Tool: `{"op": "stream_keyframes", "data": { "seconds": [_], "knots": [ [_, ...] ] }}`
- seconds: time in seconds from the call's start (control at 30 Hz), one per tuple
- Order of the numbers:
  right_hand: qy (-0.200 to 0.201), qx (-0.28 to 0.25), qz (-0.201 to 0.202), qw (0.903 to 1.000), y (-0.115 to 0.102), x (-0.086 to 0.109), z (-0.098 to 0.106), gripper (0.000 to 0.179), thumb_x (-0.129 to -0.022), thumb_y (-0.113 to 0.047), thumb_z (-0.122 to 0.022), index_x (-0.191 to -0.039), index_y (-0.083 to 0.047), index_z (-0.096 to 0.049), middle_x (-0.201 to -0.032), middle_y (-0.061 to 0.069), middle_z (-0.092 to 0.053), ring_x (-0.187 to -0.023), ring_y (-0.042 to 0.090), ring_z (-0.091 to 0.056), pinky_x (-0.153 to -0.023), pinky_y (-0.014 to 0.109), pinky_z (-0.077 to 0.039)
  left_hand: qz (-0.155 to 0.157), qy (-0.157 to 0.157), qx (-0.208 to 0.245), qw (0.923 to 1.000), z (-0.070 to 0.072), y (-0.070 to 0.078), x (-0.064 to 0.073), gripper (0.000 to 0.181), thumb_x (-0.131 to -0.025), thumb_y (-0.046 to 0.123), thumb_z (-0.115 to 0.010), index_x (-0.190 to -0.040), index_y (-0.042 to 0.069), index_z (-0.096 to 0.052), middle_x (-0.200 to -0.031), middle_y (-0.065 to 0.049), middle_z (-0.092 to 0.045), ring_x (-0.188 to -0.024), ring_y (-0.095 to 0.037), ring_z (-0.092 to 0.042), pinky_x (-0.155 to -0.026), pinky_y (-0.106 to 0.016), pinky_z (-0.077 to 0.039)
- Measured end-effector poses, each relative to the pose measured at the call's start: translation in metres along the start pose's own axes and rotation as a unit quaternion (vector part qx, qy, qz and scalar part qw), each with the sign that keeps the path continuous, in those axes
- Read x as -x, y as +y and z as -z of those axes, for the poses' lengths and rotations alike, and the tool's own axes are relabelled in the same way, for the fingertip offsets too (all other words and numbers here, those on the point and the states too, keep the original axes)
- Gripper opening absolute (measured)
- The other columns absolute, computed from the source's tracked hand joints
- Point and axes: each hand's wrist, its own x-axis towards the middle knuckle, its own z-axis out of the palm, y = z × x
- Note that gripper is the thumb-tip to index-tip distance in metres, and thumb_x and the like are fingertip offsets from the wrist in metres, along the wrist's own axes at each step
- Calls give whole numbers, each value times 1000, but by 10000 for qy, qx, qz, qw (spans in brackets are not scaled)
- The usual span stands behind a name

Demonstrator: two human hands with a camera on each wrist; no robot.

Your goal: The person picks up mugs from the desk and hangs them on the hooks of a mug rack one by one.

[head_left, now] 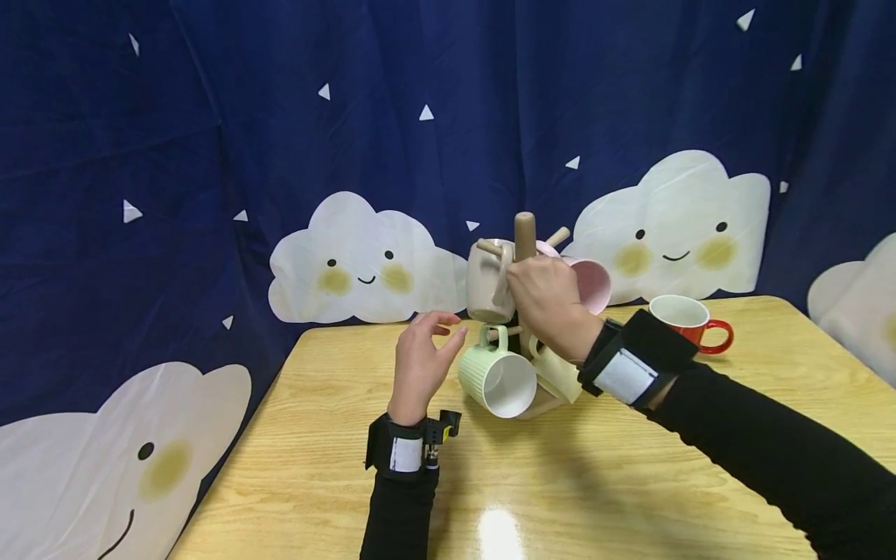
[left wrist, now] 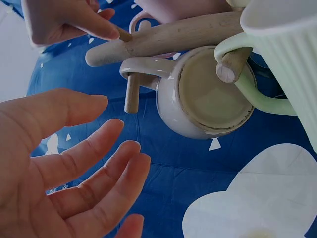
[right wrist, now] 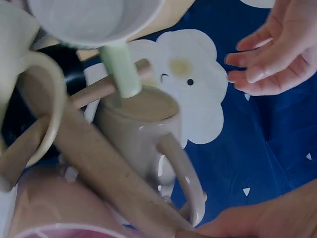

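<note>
A wooden mug tree [head_left: 525, 233] stands on the table, hung with mugs. My right hand [head_left: 549, 299] grips it near the top of the post, thumb and finger at a short peg [left wrist: 123, 33]. Just left of the post hangs a greyish-beige mug [head_left: 484, 284], its handle over a peg. Below it is a ribbed light green mug [head_left: 479, 377], mouth towards me. A cream mug [head_left: 556, 373] and a pink mug [head_left: 591, 284] hang to the right, partly hidden by my right hand. My left hand [head_left: 423, 362], fingers apart and holding nothing, is beside the green mug.
A red mug [head_left: 689, 330] with a white inside stands upright on the wooden table [head_left: 336, 412], right of the tree. Something dark [right wrist: 64, 69] shows behind the post in the right wrist view. A dark blue curtain [head_left: 392, 47] with clouds hangs behind the table.
</note>
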Motion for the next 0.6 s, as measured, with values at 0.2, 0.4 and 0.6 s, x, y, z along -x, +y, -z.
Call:
{"op": "stream_keyframes", "data": {
  "seconds": [0.2,0.4,0.6],
  "knots": [
    [257,129,-59,9996,-1,3,-5,12,-74,7,-58,-62,4,-61,-57,18,-59,-51,28,-59,-40,37,-48,-20,29,-18,10000,2,-2,-1,18,-83,20,-68,-95,7,-67,-99,-9,-67,-86,-25,-64,-80,-39,-48],
    [-220,-697,-497,9961,15,3,9,38,-85,-29,-64,-65,4,-59,-60,18,-58,-55,32,-59,-42,41,-47,58,10,84,9999,4,-4,-1,19,-83,20,-68,-96,7,-67,-98,-9,-68,-87,-27,-64,-81,-40,-47],
    [-46,-2272,-1349,9645,68,6,33,45,-86,-44,-59,-91,0,-70,-84,21,-67,-79,36,-61,-63,46,-44,122,24,113,9999,6,-5,-2,20,-82,20,-69,-96,6,-67,-98,-9,-68,-86,-27,-65,-82,-40,-47]
  ]
}}
